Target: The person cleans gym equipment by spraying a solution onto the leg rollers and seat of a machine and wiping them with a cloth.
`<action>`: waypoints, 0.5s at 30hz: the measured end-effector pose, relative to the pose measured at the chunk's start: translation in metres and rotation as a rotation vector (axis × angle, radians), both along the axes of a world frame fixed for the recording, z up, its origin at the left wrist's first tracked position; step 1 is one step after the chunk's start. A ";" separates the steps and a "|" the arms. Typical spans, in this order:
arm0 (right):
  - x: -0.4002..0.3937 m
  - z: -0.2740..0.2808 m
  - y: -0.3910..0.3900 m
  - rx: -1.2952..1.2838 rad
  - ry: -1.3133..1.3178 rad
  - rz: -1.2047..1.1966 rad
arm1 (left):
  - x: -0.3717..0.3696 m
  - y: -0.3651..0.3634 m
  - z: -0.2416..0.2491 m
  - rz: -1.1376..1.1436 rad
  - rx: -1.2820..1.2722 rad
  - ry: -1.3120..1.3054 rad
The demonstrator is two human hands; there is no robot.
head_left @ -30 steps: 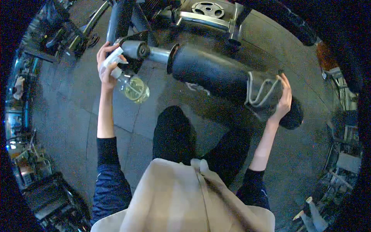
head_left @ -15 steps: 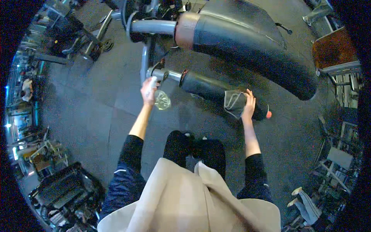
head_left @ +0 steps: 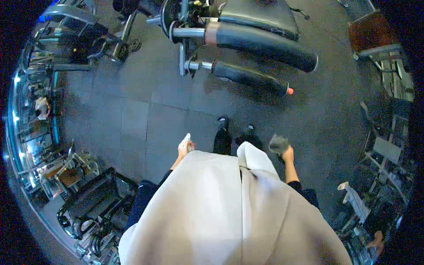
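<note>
My left hand (head_left: 183, 148) is closed around a spray bottle, and only the white spray head (head_left: 188, 136) shows above the fingers. The bottle's body is hidden behind my beige top. On the other side, my right hand (head_left: 288, 155) grips a crumpled grey cloth (head_left: 278, 144), which hangs free beside my leg. Both hands are low, close to my body. In front of me stands a gym machine with a thick black upper roller pad (head_left: 260, 46) and a thinner black lower roller pad (head_left: 249, 78) with a red end cap (head_left: 290, 91). Neither hand touches the pads.
Dark rubber tiles (head_left: 132, 117) cover the floor. More machines stand at the upper left, and a black-framed one (head_left: 95, 198) is at the lower left. A brown board (head_left: 373, 35) stands at the upper right. Another person's legs (head_left: 355, 201) show at the lower right.
Both hands have drawn back from the machine towards my body. The cloth has come away from the lower roller pad and is bunched up. The machine now appears farther off.
</note>
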State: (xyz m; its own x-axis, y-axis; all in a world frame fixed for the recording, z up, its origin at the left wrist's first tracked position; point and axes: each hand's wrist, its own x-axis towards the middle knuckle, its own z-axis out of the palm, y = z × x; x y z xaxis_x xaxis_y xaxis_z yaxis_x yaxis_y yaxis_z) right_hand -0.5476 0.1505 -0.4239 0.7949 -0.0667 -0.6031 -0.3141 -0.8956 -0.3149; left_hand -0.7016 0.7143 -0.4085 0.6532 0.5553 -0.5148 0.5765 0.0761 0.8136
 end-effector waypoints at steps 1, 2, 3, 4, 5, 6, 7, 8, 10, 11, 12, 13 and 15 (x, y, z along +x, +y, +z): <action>-0.024 -0.007 -0.024 0.048 -0.045 0.018 | -0.027 0.004 -0.027 0.009 -0.051 0.161; -0.041 0.018 -0.035 0.072 0.048 -0.150 | -0.060 0.016 -0.069 0.033 -0.176 0.360; -0.060 0.038 -0.049 0.086 0.127 -0.323 | -0.083 0.022 -0.093 0.033 -0.270 0.510; -0.076 0.041 -0.068 0.074 0.158 -0.385 | -0.083 0.002 -0.078 -0.092 -0.067 0.463; -0.085 0.039 -0.085 0.065 0.169 -0.411 | -0.083 -0.018 -0.063 -0.201 0.158 0.432; -0.096 0.033 -0.104 0.052 0.181 -0.424 | -0.070 -0.043 -0.038 -0.302 0.371 0.383; -0.104 0.024 -0.125 0.041 0.186 -0.423 | -0.043 -0.065 -0.011 -0.341 0.296 0.413; -0.109 0.016 -0.148 0.034 0.186 -0.416 | -0.012 -0.085 0.021 -0.371 0.216 0.441; -0.101 0.006 -0.197 0.028 0.185 -0.393 | 0.017 -0.128 0.016 -0.321 0.050 0.406; -0.090 0.004 -0.220 0.028 0.177 -0.393 | 0.035 -0.156 0.011 -0.354 0.062 0.355; -0.077 0.005 -0.242 0.028 0.159 -0.402 | 0.053 -0.187 0.009 -0.403 0.068 0.320; -0.057 0.003 -0.265 0.030 0.127 -0.411 | 0.078 -0.216 0.005 -0.458 0.077 0.278; -0.004 -0.001 -0.305 0.045 0.045 -0.418 | 0.133 -0.278 -0.013 -0.518 -0.047 0.130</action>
State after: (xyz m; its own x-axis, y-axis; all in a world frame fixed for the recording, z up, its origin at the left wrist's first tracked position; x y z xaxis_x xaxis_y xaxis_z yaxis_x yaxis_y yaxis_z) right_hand -0.5515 -0.1546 -0.4245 0.6778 -0.3502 -0.6465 -0.6616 -0.6740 -0.3285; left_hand -0.5687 0.4363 -0.4210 0.7646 0.1516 -0.6265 0.6442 -0.2106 0.7353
